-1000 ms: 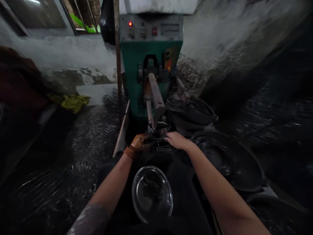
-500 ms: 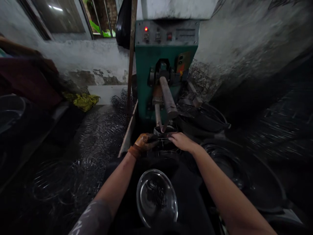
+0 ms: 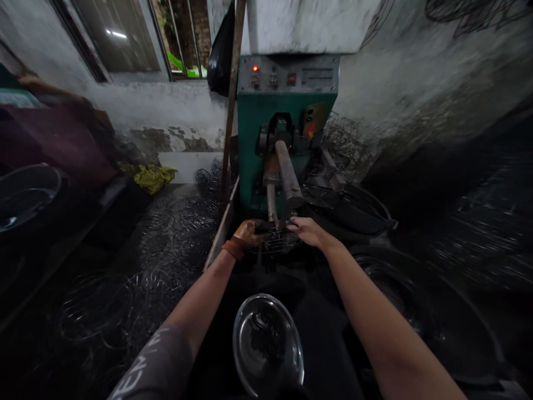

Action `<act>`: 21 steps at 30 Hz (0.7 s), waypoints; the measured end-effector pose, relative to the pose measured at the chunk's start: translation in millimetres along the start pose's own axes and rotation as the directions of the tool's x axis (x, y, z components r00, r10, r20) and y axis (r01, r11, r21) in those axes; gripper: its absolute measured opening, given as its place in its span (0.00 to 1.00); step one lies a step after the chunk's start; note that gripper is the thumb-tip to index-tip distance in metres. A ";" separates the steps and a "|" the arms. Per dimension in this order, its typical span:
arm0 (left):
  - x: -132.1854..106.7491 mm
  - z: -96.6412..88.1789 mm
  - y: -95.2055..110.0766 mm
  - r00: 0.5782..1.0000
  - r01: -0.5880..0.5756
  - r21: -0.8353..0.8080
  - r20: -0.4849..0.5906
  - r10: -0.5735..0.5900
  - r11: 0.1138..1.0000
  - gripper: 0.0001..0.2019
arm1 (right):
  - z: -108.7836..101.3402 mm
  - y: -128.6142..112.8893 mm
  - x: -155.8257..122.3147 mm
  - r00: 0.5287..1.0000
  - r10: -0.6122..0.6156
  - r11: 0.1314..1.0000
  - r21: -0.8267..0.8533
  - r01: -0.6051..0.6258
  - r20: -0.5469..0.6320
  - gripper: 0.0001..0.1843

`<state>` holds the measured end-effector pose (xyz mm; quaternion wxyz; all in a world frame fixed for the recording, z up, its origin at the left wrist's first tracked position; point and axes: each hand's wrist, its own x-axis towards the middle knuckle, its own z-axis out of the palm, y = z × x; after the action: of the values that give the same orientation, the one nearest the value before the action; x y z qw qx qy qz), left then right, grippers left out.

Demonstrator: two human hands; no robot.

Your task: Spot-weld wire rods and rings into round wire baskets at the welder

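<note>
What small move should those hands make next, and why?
Perhaps ease the left hand and right hand slightly outward along the wire piece: they hold it near the metal arm's end, and the green machine shows a lit red light.

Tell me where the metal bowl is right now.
In the head view, the metal bowl sits at bottom centre, between the left forearm and right forearm, nearer than the green machine.

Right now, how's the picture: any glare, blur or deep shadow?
Head view: glare on the shiny rounded metal bowl; head view: dark metal wire pile at far right looks smeared; head view: shadow dulls the thin metal wire frame in hand.
</note>
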<state>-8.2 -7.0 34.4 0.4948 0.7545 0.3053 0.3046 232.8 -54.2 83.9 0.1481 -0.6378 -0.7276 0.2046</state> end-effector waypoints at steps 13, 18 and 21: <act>7.9 8.9 -14.0 0.993 0.112 -0.143 -0.024 -0.117 0.983 0.23 | -8.1 9.0 19.2 0.999 -0.031 0.998 0.047 0.029 0.041 0.09; 10.7 10.2 -22.3 0.993 0.111 -0.150 -0.025 -0.116 0.982 0.25 | -9.3 9.9 19.6 0.999 -0.020 0.998 0.053 0.018 0.045 0.08; 10.9 11.6 -23.1 0.993 0.109 -0.146 -0.040 -0.115 0.983 0.23 | -8.3 8.0 20.5 0.999 -0.021 0.997 0.071 0.018 0.039 0.08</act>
<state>3.9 2.3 10.8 0.5565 0.6911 0.3364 0.3155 240.8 -32.2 86.3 0.1580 -0.6210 -0.7289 0.2411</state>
